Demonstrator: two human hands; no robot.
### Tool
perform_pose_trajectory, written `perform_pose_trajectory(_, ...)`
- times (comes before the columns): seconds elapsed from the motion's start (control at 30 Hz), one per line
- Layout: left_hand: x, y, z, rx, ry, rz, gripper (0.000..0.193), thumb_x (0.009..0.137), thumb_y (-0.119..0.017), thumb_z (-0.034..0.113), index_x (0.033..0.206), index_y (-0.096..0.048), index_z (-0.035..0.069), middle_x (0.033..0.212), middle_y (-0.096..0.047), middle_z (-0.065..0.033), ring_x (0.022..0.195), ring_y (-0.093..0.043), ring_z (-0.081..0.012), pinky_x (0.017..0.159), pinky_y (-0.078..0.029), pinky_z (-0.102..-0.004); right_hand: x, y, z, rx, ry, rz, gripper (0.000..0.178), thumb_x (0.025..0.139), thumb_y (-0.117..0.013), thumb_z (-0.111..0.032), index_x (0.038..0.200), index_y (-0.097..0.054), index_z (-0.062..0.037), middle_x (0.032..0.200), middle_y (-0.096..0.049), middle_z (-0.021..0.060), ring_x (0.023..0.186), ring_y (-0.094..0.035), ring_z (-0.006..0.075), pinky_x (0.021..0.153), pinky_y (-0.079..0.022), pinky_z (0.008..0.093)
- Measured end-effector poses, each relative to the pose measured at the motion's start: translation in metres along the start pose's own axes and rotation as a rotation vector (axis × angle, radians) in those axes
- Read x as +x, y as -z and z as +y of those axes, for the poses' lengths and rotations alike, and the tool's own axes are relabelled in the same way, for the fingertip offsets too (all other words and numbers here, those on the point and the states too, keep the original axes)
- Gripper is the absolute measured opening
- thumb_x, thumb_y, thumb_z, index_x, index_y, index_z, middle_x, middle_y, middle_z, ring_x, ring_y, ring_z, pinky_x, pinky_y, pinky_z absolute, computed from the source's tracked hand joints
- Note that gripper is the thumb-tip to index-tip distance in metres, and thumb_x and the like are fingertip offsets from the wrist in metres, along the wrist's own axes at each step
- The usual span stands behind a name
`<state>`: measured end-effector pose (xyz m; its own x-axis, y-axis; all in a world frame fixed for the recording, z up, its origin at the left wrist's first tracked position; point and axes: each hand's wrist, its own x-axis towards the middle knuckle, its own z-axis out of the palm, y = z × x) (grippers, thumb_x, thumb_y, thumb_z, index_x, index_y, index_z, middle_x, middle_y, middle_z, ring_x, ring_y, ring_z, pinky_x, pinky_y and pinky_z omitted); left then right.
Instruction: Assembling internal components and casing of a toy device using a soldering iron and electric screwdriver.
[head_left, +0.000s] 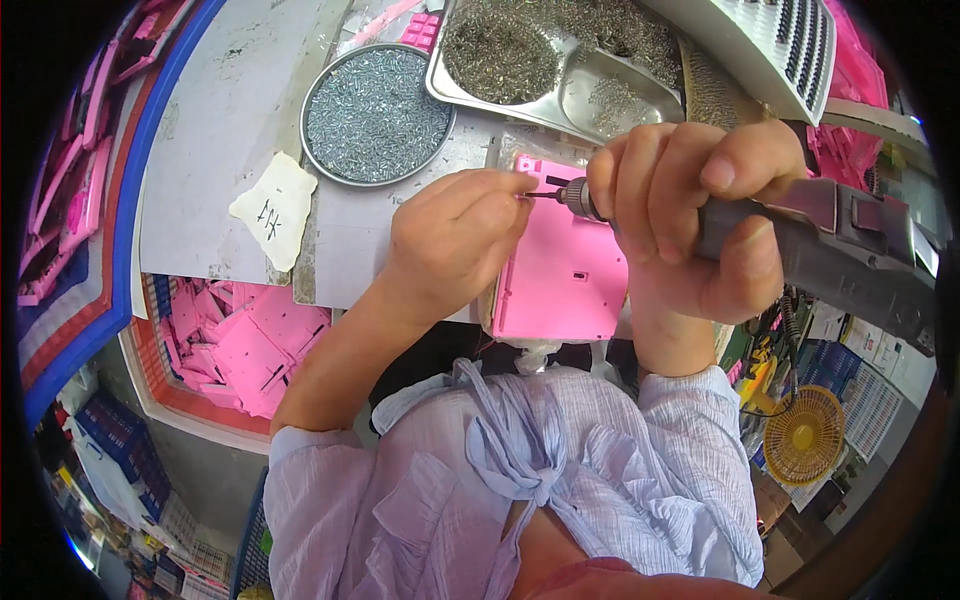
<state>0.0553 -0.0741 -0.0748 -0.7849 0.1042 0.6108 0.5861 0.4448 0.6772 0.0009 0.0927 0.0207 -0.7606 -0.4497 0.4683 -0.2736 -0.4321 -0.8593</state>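
1. Right hand (690,205): fingers curled around the driver (815,230), which points left.
2. Left hand (455,235): fingertips pinched together at the tip of the bit (543,194); I cannot tell whether they grip anything small.
3. Pink panel (565,275): flat below the 2 hands, its far part under the bit, its near part toward the body.
4. Round tray (304,128): beyond the left hand, holding screws (375,115).
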Motion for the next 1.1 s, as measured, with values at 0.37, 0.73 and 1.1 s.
perform_pose_trajectory(0.37, -0.026, 0.036, -0.005, 0.008, 0.499, -0.015, 0.015, 0.089, -0.072, 0.003, 0.079, -0.061, 0.000, 0.070, -0.060, -0.0037, 0.063, -0.052, -0.0090, 0.059, -0.043, -0.0247, 0.002, 0.024, 0.049, -0.140, -0.016, 0.011, 0.012, 0.098, -0.055, -0.015, 0.101, -0.049, -0.0053, 0.058, -0.044, 0.0030, 0.049, -0.040, 0.0126, 0.052, -0.038, 0.0332)
perform_pose_trajectory(0.73, -0.025, 0.032, -0.002, 0.031, 0.314, -0.057, 0.013, 0.084, -0.073, 0.005, 0.082, -0.060, 0.003, 0.074, -0.060, -0.0080, 0.063, -0.055, -0.0233, 0.060, -0.044, -0.0346, -0.003, 0.014, 0.042, -0.229, -0.056, 0.057, 0.017, 0.097, -0.059, -0.016, 0.090, -0.045, -0.0074, 0.055, -0.047, 0.0057, 0.047, -0.040, 0.0135, 0.048, -0.039, 0.0322)
perform_pose_trajectory(1.1, -0.038, 0.023, 0.000, 0.033, 0.306, -0.082, 0.013, 0.082, -0.074, 0.005, 0.093, -0.066, 0.005, 0.087, -0.070, -0.0088, 0.076, -0.066, -0.0282, 0.069, -0.049, -0.0391, -0.014, -0.004, 0.030, -0.138, -0.009, 0.078, 0.024, 0.098, -0.062, -0.020, 0.087, -0.044, -0.0090, 0.056, -0.049, 0.0047, 0.047, -0.042, 0.0131, 0.049, -0.039, 0.0329)
